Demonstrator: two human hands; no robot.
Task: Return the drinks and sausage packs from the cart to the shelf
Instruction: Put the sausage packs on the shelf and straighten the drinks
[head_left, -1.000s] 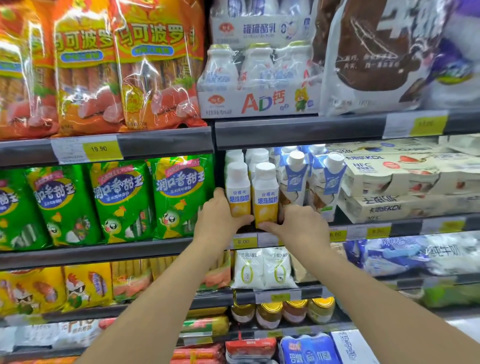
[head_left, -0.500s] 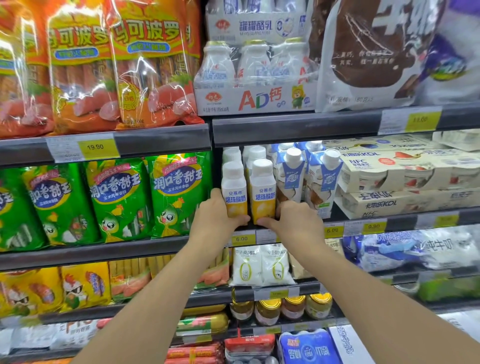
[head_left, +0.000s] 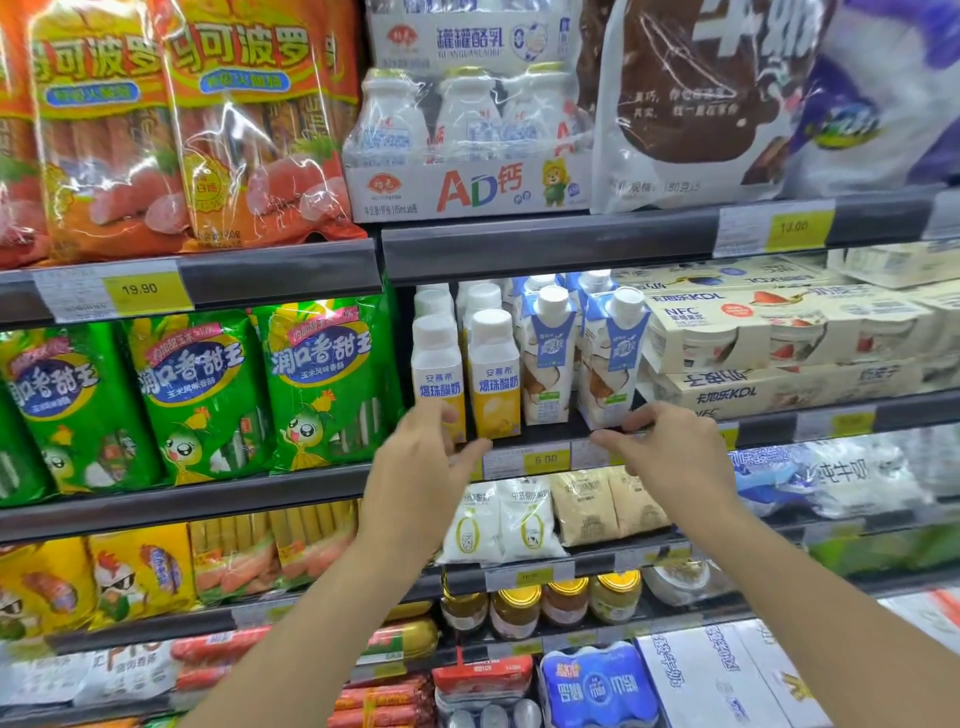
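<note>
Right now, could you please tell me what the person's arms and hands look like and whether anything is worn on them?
Both forearms are bare up to the frame edge, with no sleeves showing. The left hand and the right hand wear no gloves, and no rings, watch or bracelet show. The fingernails look short and unpainted.

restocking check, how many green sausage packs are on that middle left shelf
4 in view: three full green sausage packs side by side, plus one cut off at the left edge. More may sit behind them.
</note>
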